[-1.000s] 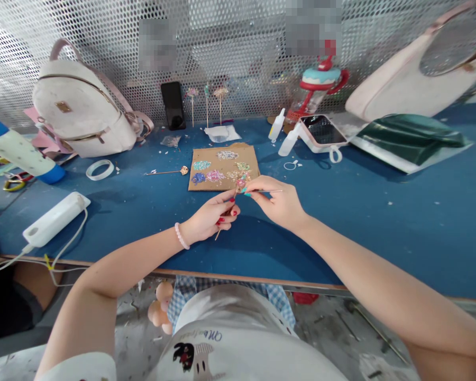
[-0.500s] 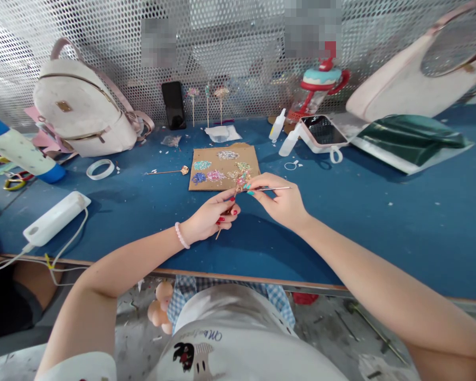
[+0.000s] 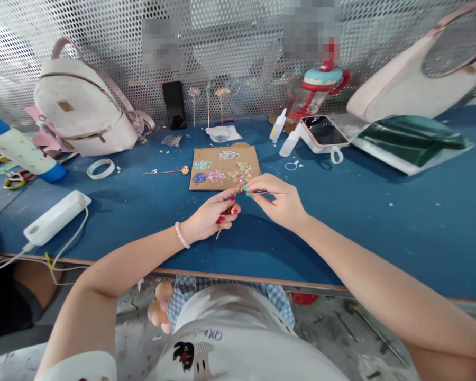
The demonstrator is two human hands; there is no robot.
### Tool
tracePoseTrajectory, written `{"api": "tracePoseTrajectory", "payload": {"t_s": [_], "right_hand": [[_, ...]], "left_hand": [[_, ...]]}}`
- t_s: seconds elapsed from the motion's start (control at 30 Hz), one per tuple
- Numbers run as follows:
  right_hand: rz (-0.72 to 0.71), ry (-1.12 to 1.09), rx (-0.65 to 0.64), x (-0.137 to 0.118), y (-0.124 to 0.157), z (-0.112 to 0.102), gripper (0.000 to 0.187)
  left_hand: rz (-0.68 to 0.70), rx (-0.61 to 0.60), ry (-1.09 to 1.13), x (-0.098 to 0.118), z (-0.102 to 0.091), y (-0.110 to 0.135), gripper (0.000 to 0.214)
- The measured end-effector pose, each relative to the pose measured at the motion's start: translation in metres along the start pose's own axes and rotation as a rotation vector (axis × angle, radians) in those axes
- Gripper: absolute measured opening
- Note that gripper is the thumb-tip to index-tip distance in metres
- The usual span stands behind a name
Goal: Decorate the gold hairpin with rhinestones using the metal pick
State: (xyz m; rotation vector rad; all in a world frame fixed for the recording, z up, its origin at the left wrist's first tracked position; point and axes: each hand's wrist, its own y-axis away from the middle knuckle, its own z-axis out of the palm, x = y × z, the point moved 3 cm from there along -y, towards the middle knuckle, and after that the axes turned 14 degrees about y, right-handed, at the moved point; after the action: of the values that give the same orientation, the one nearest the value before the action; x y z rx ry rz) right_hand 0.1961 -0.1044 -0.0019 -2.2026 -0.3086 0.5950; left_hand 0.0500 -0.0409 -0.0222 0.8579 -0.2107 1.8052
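Pinkish, glittering ornament (image 3: 244,178) is topping a thin stick (image 3: 218,233) near the right front corner of a cardboard sheet (image 3: 250,153). Curled fingers of the left hand (image 3: 213,214) are gripping the stick; the right hand (image 3: 281,203) is pinching a slim tool (image 3: 277,192) beside the ornament. Its head is looking largely covered; any gaps are too small to tell. Loose coloured bits (image 3: 216,175) are remaining in piles on the cardboard. Beyond, three topped sticks (image 3: 222,93) are standing, seemingly finished.
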Motion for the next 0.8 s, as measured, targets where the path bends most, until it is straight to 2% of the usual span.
{"api": "tracePoseTrajectory", "payload": {"t_s": [0.8], "right_hand": [[-0.036, 0.059, 0.021, -0.0016, 0.0014, 0.0001, 0.011]], "left_hand": [[-0.01, -0.073, -0.043, -0.0003, 0.0011, 0.0002, 0.013]]}}
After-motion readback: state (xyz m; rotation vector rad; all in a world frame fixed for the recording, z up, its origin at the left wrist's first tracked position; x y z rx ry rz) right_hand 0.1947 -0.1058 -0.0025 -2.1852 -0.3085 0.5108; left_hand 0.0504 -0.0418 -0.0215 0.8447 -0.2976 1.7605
